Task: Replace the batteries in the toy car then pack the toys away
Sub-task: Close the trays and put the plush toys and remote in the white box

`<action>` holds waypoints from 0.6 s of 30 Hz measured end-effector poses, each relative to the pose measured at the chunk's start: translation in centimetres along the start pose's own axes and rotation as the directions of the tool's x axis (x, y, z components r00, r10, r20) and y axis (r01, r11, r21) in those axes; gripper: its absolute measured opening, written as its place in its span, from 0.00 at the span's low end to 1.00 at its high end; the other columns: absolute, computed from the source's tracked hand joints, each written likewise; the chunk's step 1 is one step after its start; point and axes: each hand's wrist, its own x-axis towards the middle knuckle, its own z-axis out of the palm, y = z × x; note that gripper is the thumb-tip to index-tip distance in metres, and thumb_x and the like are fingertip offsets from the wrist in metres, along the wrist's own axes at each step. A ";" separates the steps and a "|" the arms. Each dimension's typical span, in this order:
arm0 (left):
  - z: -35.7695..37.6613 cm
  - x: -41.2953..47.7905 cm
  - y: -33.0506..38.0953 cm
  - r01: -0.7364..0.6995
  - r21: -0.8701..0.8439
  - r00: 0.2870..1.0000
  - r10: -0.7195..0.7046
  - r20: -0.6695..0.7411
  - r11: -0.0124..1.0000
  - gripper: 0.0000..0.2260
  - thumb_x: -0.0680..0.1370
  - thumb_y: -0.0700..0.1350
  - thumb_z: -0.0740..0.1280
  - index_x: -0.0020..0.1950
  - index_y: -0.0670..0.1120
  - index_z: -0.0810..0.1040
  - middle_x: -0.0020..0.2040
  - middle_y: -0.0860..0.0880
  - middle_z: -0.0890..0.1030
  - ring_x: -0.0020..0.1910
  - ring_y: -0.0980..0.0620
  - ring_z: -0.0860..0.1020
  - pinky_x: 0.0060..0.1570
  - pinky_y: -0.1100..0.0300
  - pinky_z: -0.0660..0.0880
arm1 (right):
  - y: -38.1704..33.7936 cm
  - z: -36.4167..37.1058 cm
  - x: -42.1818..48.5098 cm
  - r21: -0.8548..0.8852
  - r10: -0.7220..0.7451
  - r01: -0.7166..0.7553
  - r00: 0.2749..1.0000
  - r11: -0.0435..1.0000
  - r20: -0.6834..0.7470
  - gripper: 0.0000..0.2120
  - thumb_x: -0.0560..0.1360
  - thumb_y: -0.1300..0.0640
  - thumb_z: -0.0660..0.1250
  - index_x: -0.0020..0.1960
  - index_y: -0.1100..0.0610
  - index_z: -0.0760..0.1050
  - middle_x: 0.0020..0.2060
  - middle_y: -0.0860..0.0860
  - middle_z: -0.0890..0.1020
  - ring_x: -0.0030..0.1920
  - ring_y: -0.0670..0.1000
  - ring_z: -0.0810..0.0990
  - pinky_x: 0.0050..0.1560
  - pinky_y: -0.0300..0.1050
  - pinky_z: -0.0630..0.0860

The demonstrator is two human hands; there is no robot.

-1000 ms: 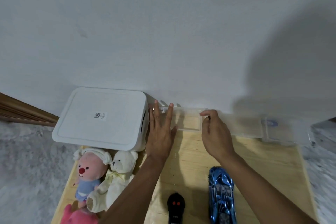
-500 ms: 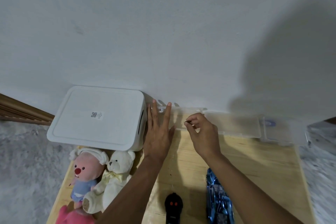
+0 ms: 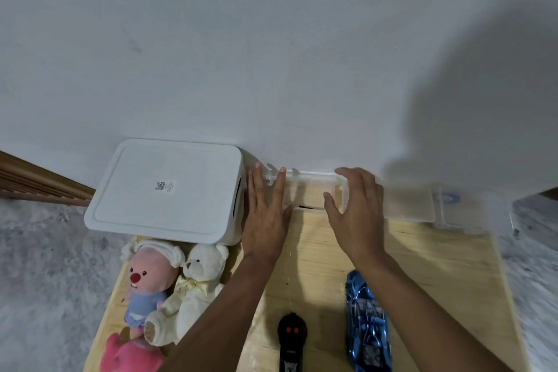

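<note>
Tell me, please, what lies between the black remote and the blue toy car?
Nothing but bare wooden table lies between the black remote and the blue toy car, which sit apart; the head view shows it.

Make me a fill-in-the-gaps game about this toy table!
The toy car is coloured ___.
The remote lying left of the car is ___.
The plush beside the teddy bear has a ___ nose.
The storage box is coloured ___.
Missing words: blue, black, red, white.

plain white wall, grey carpet, pale wooden table, shadow at right
</note>
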 end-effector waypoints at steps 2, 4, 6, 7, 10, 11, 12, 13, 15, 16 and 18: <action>0.5 -0.4 -0.6 -0.012 -0.014 1.000 0.012 0.001 1.000 0.36 0.83 0.55 0.67 0.84 0.56 0.49 0.84 0.44 0.38 0.83 0.42 0.40 0.69 0.48 0.71 | 0.6 0.1 0.8 -0.089 -0.145 0.152 0.986 0.984 0.087 0.20 0.77 0.52 0.72 0.68 0.49 0.76 0.66 0.49 0.76 0.66 0.53 0.71 0.63 0.48 0.71; 0.7 -1.1 -1.0 -0.018 -0.025 1.000 0.019 0.012 1.000 0.38 0.83 0.52 0.68 0.84 0.56 0.47 0.84 0.45 0.36 0.83 0.44 0.39 0.60 0.47 0.82 | 1.4 0.4 1.1 -0.154 -0.204 0.225 0.968 0.962 0.143 0.15 0.76 0.51 0.72 0.63 0.48 0.80 0.59 0.46 0.81 0.61 0.53 0.76 0.61 0.52 0.73; 0.8 -1.8 -1.2 -0.006 0.008 1.000 0.005 0.030 1.000 0.36 0.84 0.54 0.65 0.84 0.55 0.47 0.84 0.45 0.36 0.83 0.44 0.40 0.53 0.50 0.84 | 2.2 0.8 0.8 -0.181 -0.225 0.258 0.957 0.949 0.182 0.11 0.76 0.52 0.73 0.58 0.47 0.82 0.53 0.44 0.83 0.54 0.53 0.79 0.59 0.50 0.71; 0.8 -2.1 -1.2 -0.001 0.042 0.999 -0.001 0.034 0.999 0.34 0.84 0.56 0.63 0.84 0.54 0.48 0.84 0.45 0.37 0.83 0.44 0.41 0.53 0.53 0.84 | 2.5 1.1 0.4 -0.190 -0.234 0.272 0.951 0.943 0.201 0.11 0.75 0.52 0.74 0.57 0.47 0.83 0.51 0.44 0.83 0.52 0.52 0.80 0.58 0.49 0.69; 1.2 -2.9 -1.4 -0.012 0.128 0.999 0.006 0.047 0.992 0.30 0.85 0.57 0.59 0.84 0.50 0.53 0.84 0.40 0.46 0.83 0.42 0.49 0.53 0.54 0.83 | 3.4 1.8 -0.5 -0.236 -0.266 0.324 0.932 0.916 0.246 0.10 0.73 0.54 0.76 0.55 0.47 0.83 0.50 0.43 0.84 0.49 0.52 0.80 0.57 0.48 0.65; 1.3 -3.1 -1.5 -0.016 0.137 0.998 0.008 0.056 0.990 0.29 0.86 0.56 0.60 0.84 0.49 0.55 0.84 0.39 0.50 0.82 0.41 0.53 0.55 0.53 0.82 | 3.5 2.0 -0.7 -0.253 -0.271 0.335 0.928 0.908 0.254 0.10 0.73 0.54 0.76 0.54 0.47 0.83 0.50 0.43 0.83 0.48 0.52 0.79 0.56 0.48 0.64; 1.4 -3.3 -1.6 -0.016 0.139 0.998 0.007 0.066 0.990 0.27 0.86 0.55 0.60 0.83 0.48 0.58 0.83 0.38 0.55 0.82 0.40 0.57 0.58 0.51 0.82 | 3.6 2.1 -0.8 -0.269 -0.273 0.341 0.926 0.901 0.259 0.10 0.73 0.54 0.76 0.54 0.47 0.84 0.50 0.42 0.83 0.48 0.52 0.79 0.55 0.48 0.64; 1.4 -3.4 -1.7 -0.015 0.136 0.997 0.004 0.080 0.991 0.26 0.86 0.54 0.59 0.82 0.48 0.61 0.82 0.38 0.58 0.81 0.39 0.59 0.62 0.49 0.80 | 3.5 2.2 -0.9 -0.286 -0.273 0.345 0.925 0.894 0.263 0.10 0.73 0.54 0.76 0.54 0.46 0.84 0.50 0.42 0.83 0.47 0.52 0.79 0.55 0.48 0.63; 1.2 -3.6 -1.6 -0.007 0.129 0.991 -0.011 0.133 0.992 0.25 0.86 0.53 0.57 0.82 0.48 0.60 0.82 0.38 0.58 0.82 0.39 0.57 0.71 0.47 0.73 | 3.4 2.2 -0.9 -0.315 -0.268 0.350 0.923 0.882 0.275 0.10 0.73 0.53 0.75 0.55 0.46 0.83 0.51 0.42 0.83 0.48 0.51 0.78 0.53 0.49 0.62; 1.0 -3.5 -1.5 0.003 0.131 0.985 -0.025 0.169 0.991 0.25 0.87 0.53 0.55 0.83 0.49 0.58 0.83 0.39 0.56 0.83 0.40 0.54 0.74 0.48 0.69 | 3.3 2.1 -1.0 -0.327 -0.260 0.350 0.922 0.878 0.287 0.10 0.73 0.53 0.74 0.55 0.46 0.83 0.51 0.42 0.83 0.48 0.52 0.78 0.53 0.49 0.62; 0.5 -3.3 -1.2 0.026 0.158 0.974 -0.060 0.218 0.987 0.25 0.87 0.53 0.52 0.84 0.50 0.53 0.84 0.42 0.51 0.83 0.42 0.48 0.78 0.50 0.60 | 2.7 2.0 -1.0 -0.348 -0.238 0.347 0.917 0.871 0.320 0.10 0.74 0.52 0.73 0.55 0.47 0.83 0.52 0.43 0.83 0.49 0.53 0.78 0.52 0.51 0.62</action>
